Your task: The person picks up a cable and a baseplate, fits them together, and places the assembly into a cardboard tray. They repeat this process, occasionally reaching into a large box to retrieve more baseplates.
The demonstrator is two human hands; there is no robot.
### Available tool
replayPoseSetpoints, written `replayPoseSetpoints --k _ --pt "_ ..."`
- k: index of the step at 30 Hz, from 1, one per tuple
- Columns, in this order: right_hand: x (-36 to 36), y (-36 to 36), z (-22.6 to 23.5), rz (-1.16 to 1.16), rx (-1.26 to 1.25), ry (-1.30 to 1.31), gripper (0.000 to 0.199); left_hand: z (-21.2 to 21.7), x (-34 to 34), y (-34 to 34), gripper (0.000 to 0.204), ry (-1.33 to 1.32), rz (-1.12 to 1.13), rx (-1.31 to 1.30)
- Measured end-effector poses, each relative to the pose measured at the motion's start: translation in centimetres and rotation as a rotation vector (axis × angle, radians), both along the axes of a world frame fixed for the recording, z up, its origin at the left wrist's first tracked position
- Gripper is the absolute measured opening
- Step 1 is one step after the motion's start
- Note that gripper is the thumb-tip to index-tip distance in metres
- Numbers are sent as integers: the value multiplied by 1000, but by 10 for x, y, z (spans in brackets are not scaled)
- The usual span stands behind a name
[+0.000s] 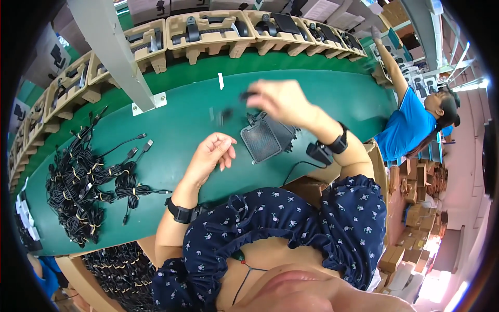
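The person is sitting at a long green desk point(171, 130). The left hand point(210, 153) is resting low over the desk with the fingers loose and a little curled, holding nothing. It is just to the left of a small dark box with a mesh front point(265, 139), and it is not touching the box.

The right hand point(280, 100) is up above the box and looks blurry. Its fingers are pinching a small black piece point(246, 95) at the tips. The piece is too blurry to tell what it is. Another small dark bit point(225, 114) is lying on the desk just left of the box.

The mesh box is lying flat on the desk in front of the person, between the two hands. A thin black cord point(296, 167) is running from near it to the desk's near edge. A black block point(318, 153) is sitting just under the right wrist.

Both wrists are wearing black bands. On the left side of the desk, a big pile of bundled black cables point(83, 182) is lying well apart from the hands. More cables are filling a box point(117, 270) below the desk edge.

Along the far side, a row of tan trays point(208, 34) is holding black parts. A grey post point(114, 52) is standing on the desk. At the right, another person in a blue shirt point(410, 122) is reaching up to a shelf.
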State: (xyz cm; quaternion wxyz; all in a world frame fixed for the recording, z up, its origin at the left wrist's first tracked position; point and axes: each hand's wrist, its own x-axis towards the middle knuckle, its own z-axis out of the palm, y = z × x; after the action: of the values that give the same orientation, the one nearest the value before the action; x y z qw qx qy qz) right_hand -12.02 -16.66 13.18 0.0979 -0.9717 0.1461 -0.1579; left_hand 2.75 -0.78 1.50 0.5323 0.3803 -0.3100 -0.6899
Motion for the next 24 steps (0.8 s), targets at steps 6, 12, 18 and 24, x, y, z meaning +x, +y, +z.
replayPoseSetpoints --k 6,12,18,24 --pt "20 -131 16 -612 -233 -170 35 -14 -6 -1 19 -53 31 49" --pt "45 -209 28 -805 -265 398 37 -16 -4 -4 18 -29 12 38" --pt "88 -233 21 -726 -353 833 29 -16 -3 -3 14 -11 21 69" --pt "99 -266 -29 -877 -347 370 41 -15 -4 -4 14 -1 26 90"
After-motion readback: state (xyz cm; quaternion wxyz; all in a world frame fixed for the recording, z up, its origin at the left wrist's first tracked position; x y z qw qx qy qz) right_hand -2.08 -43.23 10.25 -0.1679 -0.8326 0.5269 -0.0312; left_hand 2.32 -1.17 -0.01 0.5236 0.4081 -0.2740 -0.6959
